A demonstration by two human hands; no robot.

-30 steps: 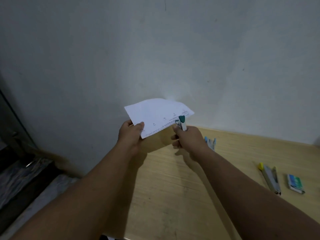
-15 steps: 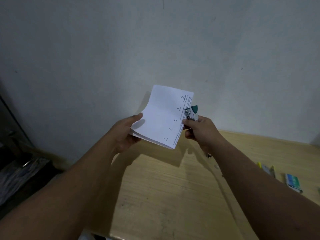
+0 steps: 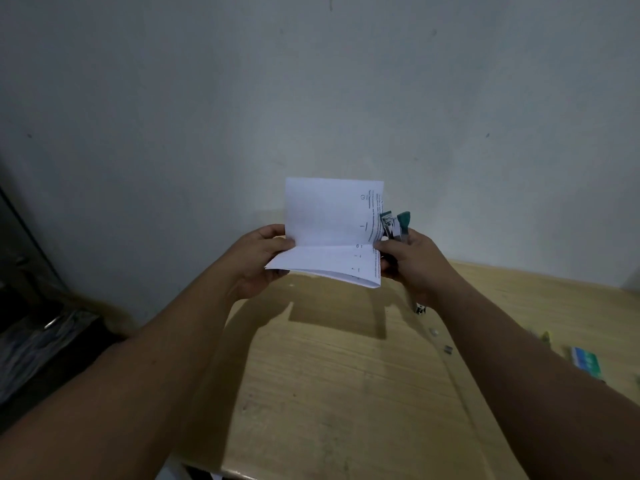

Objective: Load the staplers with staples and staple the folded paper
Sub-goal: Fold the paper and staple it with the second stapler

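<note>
I hold a folded white paper [image 3: 329, 230] up in front of the wall, above the wooden table [image 3: 346, 375]. My left hand [image 3: 258, 259] pinches its left edge at the crease, thumb on top. My right hand [image 3: 414, 263] grips a small green stapler [image 3: 394, 226], whose jaws sit over the paper's printed right edge. The upper half of the sheet stands upright and the lower half slopes toward me.
A staple box [image 3: 585, 361] with a blue-green label lies at the table's right edge, next to the yellow tip of another stapler [image 3: 545, 336]. Small loose staple pieces [image 3: 447, 348] lie behind my right forearm. Dark clutter fills the floor at left.
The paper has turned from a flat, slanted sheet to an upright one with its crease level. Both hands moved a little to the right, the stapler staying at the paper's right edge.
</note>
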